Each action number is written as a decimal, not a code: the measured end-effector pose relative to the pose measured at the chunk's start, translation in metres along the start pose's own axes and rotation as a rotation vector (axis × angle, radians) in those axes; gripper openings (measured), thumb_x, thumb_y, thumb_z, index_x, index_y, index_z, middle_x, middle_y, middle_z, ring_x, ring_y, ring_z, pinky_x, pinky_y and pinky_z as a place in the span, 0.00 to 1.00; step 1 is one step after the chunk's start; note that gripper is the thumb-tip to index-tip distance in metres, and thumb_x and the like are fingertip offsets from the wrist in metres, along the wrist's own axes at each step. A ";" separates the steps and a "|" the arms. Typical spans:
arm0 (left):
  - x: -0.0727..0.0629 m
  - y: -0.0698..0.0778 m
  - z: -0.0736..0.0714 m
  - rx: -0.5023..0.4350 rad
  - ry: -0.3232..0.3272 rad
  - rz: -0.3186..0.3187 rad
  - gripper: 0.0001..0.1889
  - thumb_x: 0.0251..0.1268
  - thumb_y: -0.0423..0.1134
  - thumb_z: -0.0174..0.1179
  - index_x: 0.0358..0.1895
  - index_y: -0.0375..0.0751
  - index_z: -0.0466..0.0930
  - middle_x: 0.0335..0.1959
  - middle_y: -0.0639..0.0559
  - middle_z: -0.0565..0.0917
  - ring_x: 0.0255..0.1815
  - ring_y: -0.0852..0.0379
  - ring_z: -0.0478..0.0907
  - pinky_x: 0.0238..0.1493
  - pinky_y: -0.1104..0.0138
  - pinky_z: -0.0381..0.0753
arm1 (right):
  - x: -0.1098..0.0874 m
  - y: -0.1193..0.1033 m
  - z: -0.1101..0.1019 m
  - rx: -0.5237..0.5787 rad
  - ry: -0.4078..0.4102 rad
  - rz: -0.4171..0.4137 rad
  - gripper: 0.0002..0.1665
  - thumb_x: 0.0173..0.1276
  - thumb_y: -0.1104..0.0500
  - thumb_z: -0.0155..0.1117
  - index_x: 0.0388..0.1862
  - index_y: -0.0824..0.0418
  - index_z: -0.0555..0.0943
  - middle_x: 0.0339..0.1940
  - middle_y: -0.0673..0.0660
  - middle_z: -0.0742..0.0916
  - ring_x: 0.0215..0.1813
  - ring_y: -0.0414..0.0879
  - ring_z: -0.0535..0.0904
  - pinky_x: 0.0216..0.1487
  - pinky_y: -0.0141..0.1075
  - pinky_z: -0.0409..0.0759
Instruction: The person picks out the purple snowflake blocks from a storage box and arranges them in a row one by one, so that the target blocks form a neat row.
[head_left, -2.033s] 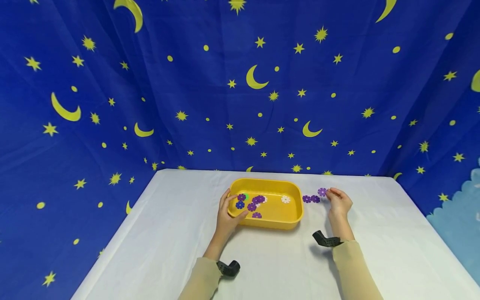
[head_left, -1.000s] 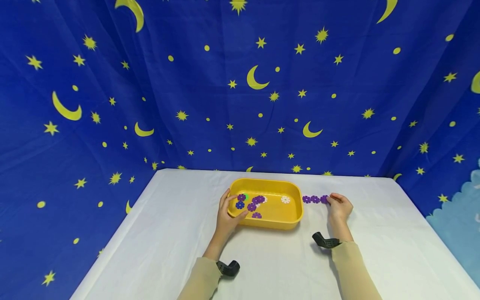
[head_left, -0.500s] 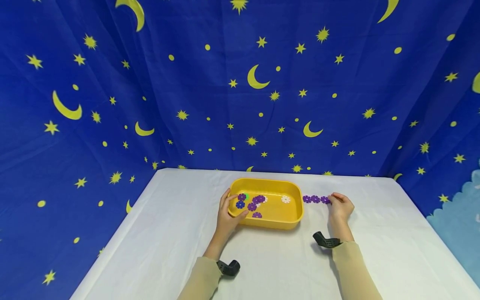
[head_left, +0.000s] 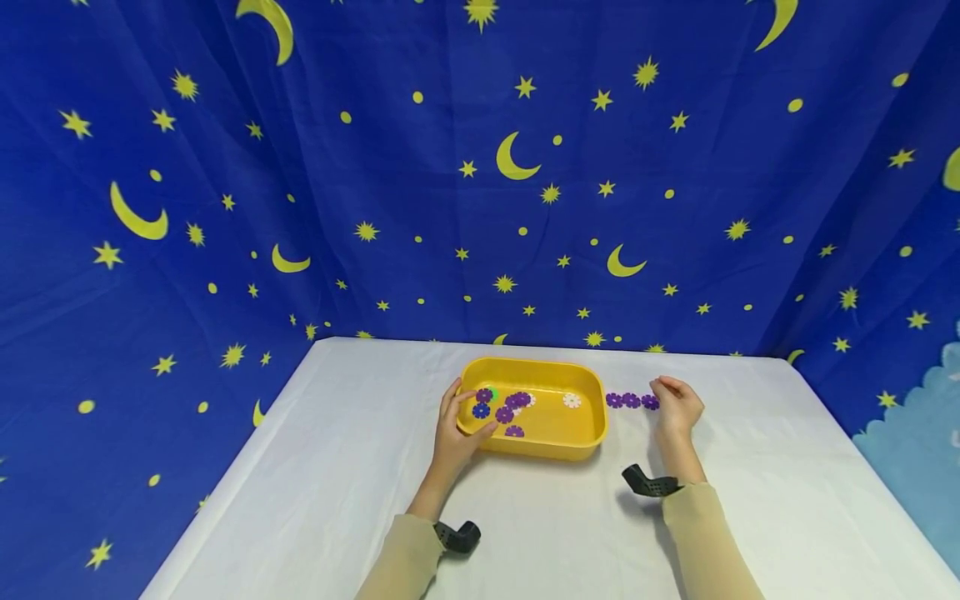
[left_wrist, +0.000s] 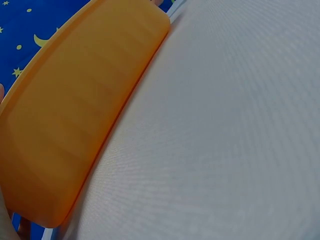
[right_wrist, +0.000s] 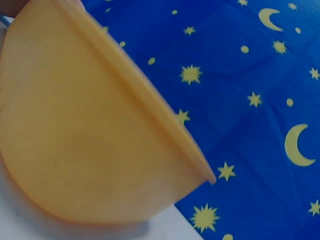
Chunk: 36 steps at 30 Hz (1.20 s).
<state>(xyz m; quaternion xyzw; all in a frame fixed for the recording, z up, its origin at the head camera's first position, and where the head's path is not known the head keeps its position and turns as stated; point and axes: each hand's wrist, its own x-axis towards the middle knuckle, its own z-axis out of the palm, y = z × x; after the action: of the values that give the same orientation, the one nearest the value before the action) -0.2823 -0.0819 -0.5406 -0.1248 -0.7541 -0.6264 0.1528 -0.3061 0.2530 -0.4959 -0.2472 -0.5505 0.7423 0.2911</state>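
My left hand point(head_left: 452, 437) holds the left end of a yellow plastic tub point(head_left: 540, 448), fingers over the left rim and thumb at the front rim. Inside lie several notched snowflake discs: purple point(head_left: 505, 414), blue point(head_left: 481, 411), white point(head_left: 572, 401), and a partly hidden green one point(head_left: 493, 393). On the table right of the tub, 3 purple snowflake discs point(head_left: 632, 401) form a row. My right hand point(head_left: 678, 410) hovers just beside the row's right end, fingers loosely bent, nothing visible in them. The tub wall point(left_wrist: 75, 115) fills much of the left wrist view.
A white cloth covers the table point(head_left: 540, 533). Behind and beside it hangs a blue curtain point(head_left: 420, 167) with yellow moons and stars. Black wrist-worn cameras point(head_left: 648, 482) stick out from both sleeves. The tub's outer wall point(right_wrist: 90, 130) also shows in the right wrist view.
The right hand set a purple snowflake disc down at the row's right end, let go of it and lifted slightly away. The left hand stays on the tub.
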 end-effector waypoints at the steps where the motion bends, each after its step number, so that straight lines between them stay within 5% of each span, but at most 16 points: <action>1: 0.000 0.001 0.000 0.000 -0.001 -0.005 0.31 0.50 0.36 0.70 0.59 0.32 0.71 0.76 0.45 0.54 0.76 0.38 0.50 0.73 0.40 0.49 | -0.001 -0.001 0.001 0.019 -0.007 0.001 0.10 0.56 0.76 0.63 0.27 0.62 0.80 0.18 0.41 0.82 0.24 0.32 0.78 0.31 0.20 0.79; 7: -0.004 0.022 -0.005 -0.008 -0.020 0.004 0.29 0.49 0.32 0.70 0.57 0.32 0.72 0.75 0.36 0.54 0.75 0.34 0.51 0.73 0.40 0.50 | -0.007 -0.006 0.008 0.054 -0.047 0.006 0.22 0.56 0.78 0.61 0.17 0.51 0.79 0.16 0.41 0.82 0.23 0.31 0.78 0.29 0.19 0.78; 12: -0.008 0.038 -0.009 -0.026 -0.028 0.009 0.29 0.49 0.33 0.70 0.57 0.32 0.72 0.74 0.33 0.54 0.75 0.33 0.51 0.73 0.39 0.50 | -0.013 -0.007 0.012 0.039 -0.072 0.028 0.21 0.57 0.76 0.61 0.18 0.50 0.79 0.18 0.41 0.82 0.24 0.32 0.78 0.31 0.20 0.79; 21: -0.009 0.039 -0.010 -0.032 -0.026 -0.006 0.28 0.51 0.33 0.69 0.57 0.32 0.72 0.74 0.34 0.54 0.75 0.33 0.51 0.73 0.40 0.50 | -0.030 -0.013 0.026 -0.045 -0.144 0.019 0.06 0.61 0.72 0.62 0.34 0.63 0.80 0.22 0.39 0.82 0.29 0.31 0.79 0.37 0.19 0.80; 29: -0.006 0.041 -0.009 -0.006 -0.032 0.036 0.28 0.50 0.32 0.69 0.56 0.30 0.72 0.73 0.31 0.55 0.74 0.32 0.52 0.73 0.40 0.51 | -0.048 -0.011 0.046 -0.072 -0.207 0.011 0.07 0.59 0.71 0.64 0.29 0.60 0.81 0.25 0.45 0.84 0.28 0.34 0.78 0.36 0.22 0.81; 36: -0.007 0.041 -0.010 -0.005 -0.038 0.021 0.28 0.51 0.34 0.69 0.57 0.31 0.72 0.74 0.33 0.54 0.75 0.33 0.51 0.73 0.40 0.51 | -0.060 -0.010 0.063 -0.144 -0.292 0.020 0.07 0.61 0.70 0.64 0.39 0.68 0.80 0.25 0.41 0.82 0.33 0.33 0.77 0.40 0.21 0.80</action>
<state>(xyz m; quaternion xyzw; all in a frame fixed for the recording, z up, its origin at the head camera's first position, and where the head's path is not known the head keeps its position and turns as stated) -0.2592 -0.0842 -0.5044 -0.1450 -0.7541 -0.6241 0.1446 -0.3054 0.1704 -0.4663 -0.1624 -0.6361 0.7320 0.1820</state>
